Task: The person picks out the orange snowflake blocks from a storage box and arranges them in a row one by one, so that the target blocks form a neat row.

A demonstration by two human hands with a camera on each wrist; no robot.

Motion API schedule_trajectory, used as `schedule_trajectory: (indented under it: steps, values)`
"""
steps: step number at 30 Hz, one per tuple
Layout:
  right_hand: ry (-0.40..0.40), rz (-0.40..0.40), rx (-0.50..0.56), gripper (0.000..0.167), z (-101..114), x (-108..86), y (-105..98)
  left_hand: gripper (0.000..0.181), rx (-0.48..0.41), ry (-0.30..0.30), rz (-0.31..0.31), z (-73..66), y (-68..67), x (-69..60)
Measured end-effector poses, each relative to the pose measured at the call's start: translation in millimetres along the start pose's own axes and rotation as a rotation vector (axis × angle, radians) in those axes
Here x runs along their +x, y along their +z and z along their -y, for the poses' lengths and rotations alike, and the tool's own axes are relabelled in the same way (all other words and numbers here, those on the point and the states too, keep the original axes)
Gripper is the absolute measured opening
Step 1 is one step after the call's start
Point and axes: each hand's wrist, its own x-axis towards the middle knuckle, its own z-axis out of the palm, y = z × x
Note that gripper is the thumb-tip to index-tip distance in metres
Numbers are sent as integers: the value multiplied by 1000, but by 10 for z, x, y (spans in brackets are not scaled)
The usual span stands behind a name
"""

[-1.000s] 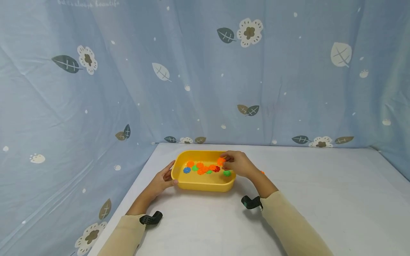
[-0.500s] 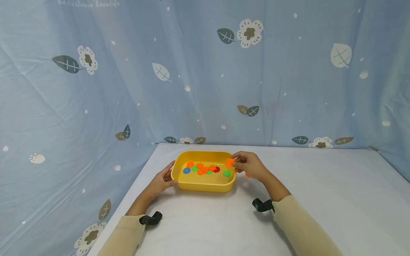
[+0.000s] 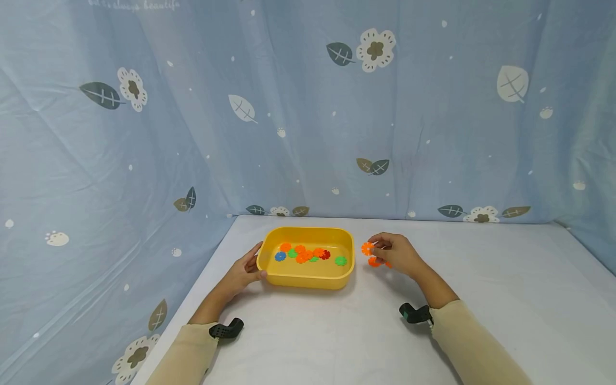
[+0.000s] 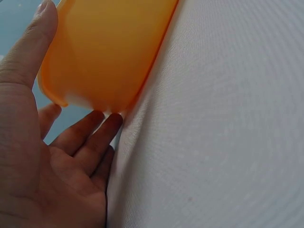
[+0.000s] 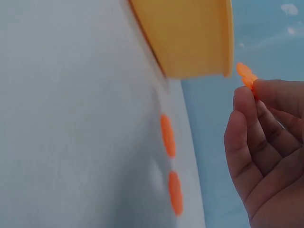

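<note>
Hands (image 3: 397, 255) hold tray (image 3: 308, 281) and disc (image 3: 367, 248); cloth (image 3: 135, 5) reads "always".

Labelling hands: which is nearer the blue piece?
Left. The left hand touches the tray at its left end, near the blue piece; the right hand is past the tray's right end.

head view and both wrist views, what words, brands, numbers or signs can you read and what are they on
"always beautifu": white lettering at the top left of the blue curtain in the head view; faint, and the letters before it are too blurred to read surely.
No readable text on the yellow tray, flower-shaped pieces or black wrist devices.
</note>
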Motion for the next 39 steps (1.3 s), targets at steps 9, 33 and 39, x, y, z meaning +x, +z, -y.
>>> schedule_trajectory:
  steps: [9, 33, 39]
  values:
    - [13, -14, -42, 27, -207, -111, -194, 86, -10, 1, 1, -3, -2, 3]
    - [-5, -38, -203, 20, -571, -254, -494, 86, 16, 5, -7, -12, -19, 11]
    - [28, -35, -259, 19, -577, -299, -473, 86, 28, 5, -10, -2, -8, 1]
